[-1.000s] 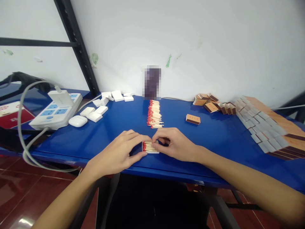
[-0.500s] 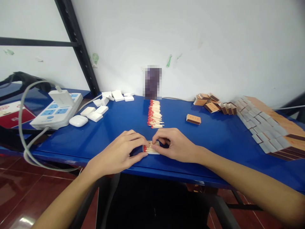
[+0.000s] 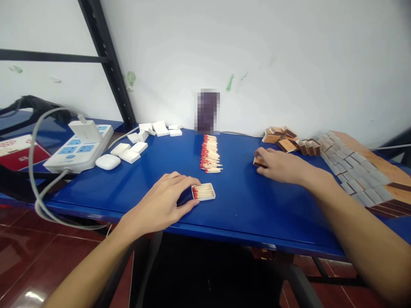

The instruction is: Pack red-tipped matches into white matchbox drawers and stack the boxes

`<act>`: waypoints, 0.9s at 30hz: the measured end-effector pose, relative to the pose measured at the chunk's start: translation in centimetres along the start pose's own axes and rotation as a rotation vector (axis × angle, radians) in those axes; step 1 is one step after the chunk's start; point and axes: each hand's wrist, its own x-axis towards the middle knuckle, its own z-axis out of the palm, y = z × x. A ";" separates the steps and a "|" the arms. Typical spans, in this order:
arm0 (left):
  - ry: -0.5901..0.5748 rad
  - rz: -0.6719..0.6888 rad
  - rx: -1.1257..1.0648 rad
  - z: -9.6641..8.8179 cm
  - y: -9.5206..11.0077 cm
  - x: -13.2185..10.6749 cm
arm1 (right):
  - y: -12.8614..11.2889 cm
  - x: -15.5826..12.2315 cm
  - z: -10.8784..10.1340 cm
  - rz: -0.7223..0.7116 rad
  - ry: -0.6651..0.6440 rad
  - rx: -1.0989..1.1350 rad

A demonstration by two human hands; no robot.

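On the blue table, a white matchbox tray [image 3: 208, 197] lies filled with red-tipped matches [image 3: 203, 191]. My left hand [image 3: 167, 201] pinches its left end between thumb and fingers. Farther right, my right hand [image 3: 276, 164] has its thumb and fingers around an orange-and-brown matchbox sleeve [image 3: 258, 162], which is partly hidden under the fingers. A pile of loose matches [image 3: 210, 155] stretches in a column beyond the tray, red heads to the left.
White matchbox trays [image 3: 130, 155] and a rounded white case [image 3: 108, 162] lie at left, beside a power strip [image 3: 78, 147]. Several loose matchbox sleeves [image 3: 287, 144] sit back right, near a big stack of matchboxes [image 3: 362, 171]. A pixelated dark object [image 3: 207, 112] stands against the wall.
My right hand has left the tray, moved right and closed around the lone matchbox sleeve. The left hand stays at the tray, whose matches now show fully.
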 end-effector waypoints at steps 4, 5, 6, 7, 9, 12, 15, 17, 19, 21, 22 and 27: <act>0.028 -0.012 0.026 0.3 -0.3 0.0 | -1.3 -1.2 -2.1 -0.236 -0.162 0.246; 0.036 -0.021 0.031 0.4 -0.3 0.0 | -2.3 -1.7 -2.7 -0.290 -0.188 0.307; 0.041 -0.027 0.036 0.5 -0.4 0.0 | -3.6 -2.2 -3.2 -0.349 -0.223 0.359; 0.044 -0.028 0.039 0.5 -0.4 0.0 | -4.9 -2.8 -3.5 -0.401 -0.227 0.396; 0.035 -0.013 0.028 0.5 -0.4 0.0 | -7.5 -3.7 -3.6 -0.506 -0.188 0.441; 0.021 0.024 -0.017 0.3 -0.3 0.0 | -10.1 -4.5 -2.7 -0.554 -0.042 0.511; 0.007 0.033 -0.057 0.1 -0.3 -0.1 | -10.5 -4.3 -1.7 -0.537 0.004 0.534; -0.014 0.034 -0.077 0.0 -0.3 -0.2 | -10.0 -4.1 -1.5 -0.547 0.008 0.543; -0.026 0.035 -0.093 0.0 -0.4 -0.3 | -9.5 -3.8 -1.5 -0.580 0.019 0.556; -0.029 0.043 -0.106 0.0 -0.4 -0.3 | -9.1 -3.7 -1.7 -0.609 0.039 0.572; -0.029 0.047 -0.111 0.0 -0.4 -0.3 | -9.0 -3.7 -1.7 -0.619 0.046 0.581; -0.066 0.040 -0.154 -0.1 -0.4 -0.3 | -10.2 -4.1 -1.4 -0.710 0.016 0.719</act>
